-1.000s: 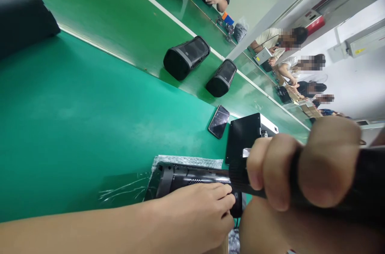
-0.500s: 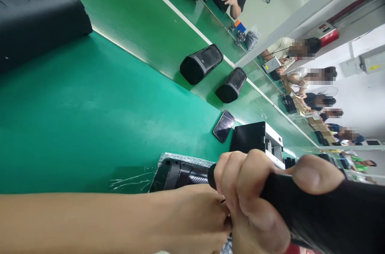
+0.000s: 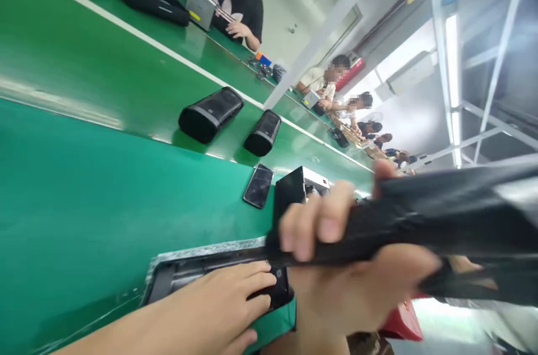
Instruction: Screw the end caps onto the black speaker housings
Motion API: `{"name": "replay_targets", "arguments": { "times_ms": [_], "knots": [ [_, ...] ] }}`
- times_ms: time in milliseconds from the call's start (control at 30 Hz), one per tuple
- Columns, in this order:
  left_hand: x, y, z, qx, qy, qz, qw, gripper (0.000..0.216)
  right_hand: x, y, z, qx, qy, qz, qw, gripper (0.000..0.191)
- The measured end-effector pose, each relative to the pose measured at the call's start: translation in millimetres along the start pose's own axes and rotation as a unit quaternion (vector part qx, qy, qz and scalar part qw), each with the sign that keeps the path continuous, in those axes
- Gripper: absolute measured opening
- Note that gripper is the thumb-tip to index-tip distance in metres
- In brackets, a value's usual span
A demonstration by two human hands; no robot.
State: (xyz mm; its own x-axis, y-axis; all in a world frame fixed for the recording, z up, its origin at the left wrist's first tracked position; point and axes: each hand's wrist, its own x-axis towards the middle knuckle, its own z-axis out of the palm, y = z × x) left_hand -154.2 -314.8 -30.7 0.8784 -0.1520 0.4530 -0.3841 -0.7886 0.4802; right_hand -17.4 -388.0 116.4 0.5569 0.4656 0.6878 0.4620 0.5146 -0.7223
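My left hand (image 3: 227,299) reaches in from the lower left. Its fingers are apart and lie over a black speaker housing (image 3: 166,282), hiding much of it. Under the housing is a sheet of clear bubble wrap (image 3: 185,251), showing along its far edge. Smeared by motion, my right hand (image 3: 332,243) is wrapped round a black electric screwdriver (image 3: 403,215), above and to the right of the left hand. The screwdriver's front end points left over the housing. Its bit cannot be made out.
A phone (image 3: 258,186) lies beyond the housing, beside a black and white box (image 3: 290,190). Two black speakers (image 3: 212,114) (image 3: 263,132) stand farther back on the green bench (image 3: 105,192). A co-worker in a black shirt (image 3: 247,13) and several others sit across the bench.
The view has swung, showing more ceiling. My left hand has come away from the right hand, its fingers now spread on the housing. My right hand still grips the electric screwdriver.
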Motion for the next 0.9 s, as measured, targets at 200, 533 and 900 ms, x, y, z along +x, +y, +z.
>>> {"name": "replay_targets", "arguments": {
  "times_ms": [200,533,900],
  "knots": [
    [-15,-18,14,-0.014,0.072,0.041,0.996,0.035,32,-24,-115,-0.128,0.173,-0.104,0.971,0.048],
    [-36,-25,50,0.021,0.081,0.017,0.996,0.051,29,25,-152,-0.174,0.177,-0.108,0.963,0.054],
    [-29,-27,55,0.021,0.092,0.039,0.995,0.035,40,10,-145,-0.15,0.176,-0.106,0.967,0.054]
  ]
}}
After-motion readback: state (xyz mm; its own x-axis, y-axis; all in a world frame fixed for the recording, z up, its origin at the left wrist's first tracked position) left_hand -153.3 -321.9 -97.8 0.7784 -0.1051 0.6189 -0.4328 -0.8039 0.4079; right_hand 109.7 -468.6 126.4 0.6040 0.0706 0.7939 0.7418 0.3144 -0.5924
